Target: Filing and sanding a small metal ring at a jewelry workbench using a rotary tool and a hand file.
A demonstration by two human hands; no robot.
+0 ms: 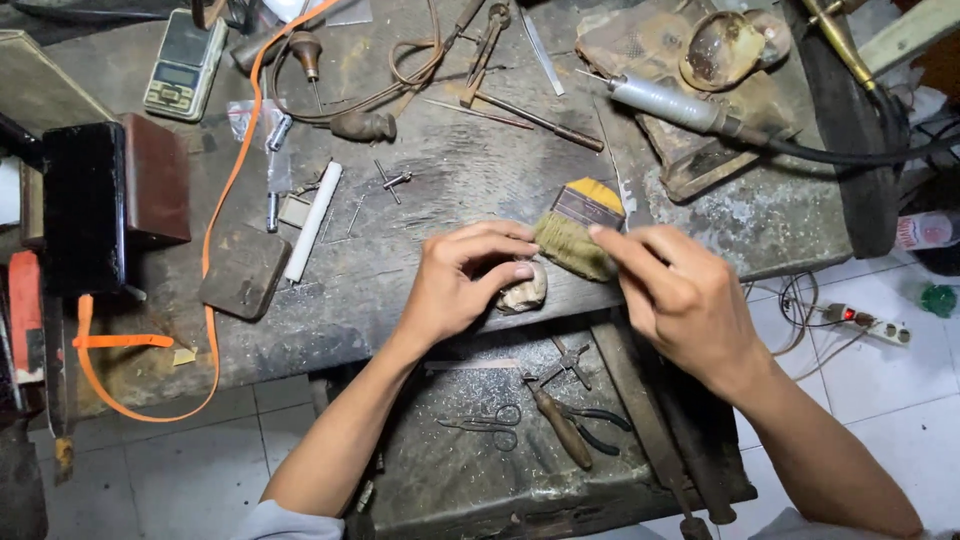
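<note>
The left hand (462, 283) pinches a small pale lump (524, 290) at the bench edge (330, 330). The right hand (672, 290) grips a yellow brush (576, 232), bristles by the lump. The lump could slip and fall into the tool tray (470, 470) below.

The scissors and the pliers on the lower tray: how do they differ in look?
The scissors are bare grey metal, thin and small; the pliers have dark coated handles and look heavier. The scissors lie left of the wooden-handled tool, the pliers right of it, partly under it. Both lie flat on the lower tray, away from either hand.
</note>
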